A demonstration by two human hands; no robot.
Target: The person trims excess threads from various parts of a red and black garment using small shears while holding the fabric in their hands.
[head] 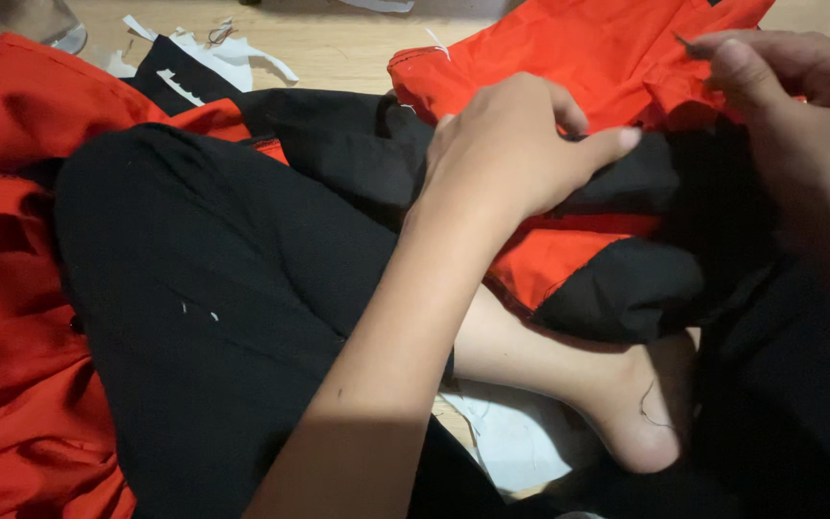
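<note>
Left hand pressed flat, fingers closed on the red-and-black garment across the lap, right hand pinching a thin needle at its red edge, bare wooden floor beyond.

1. Both forearms are bare; no sleeve shows on either arm, and no ring, watch or band is visible on the left hand or the right hand.
2. The legs are covered in plain black cloth, probably loose trousers, flecked with a few white thread bits.
3. The foot is bare, with a short dark thread lying on it.
</note>
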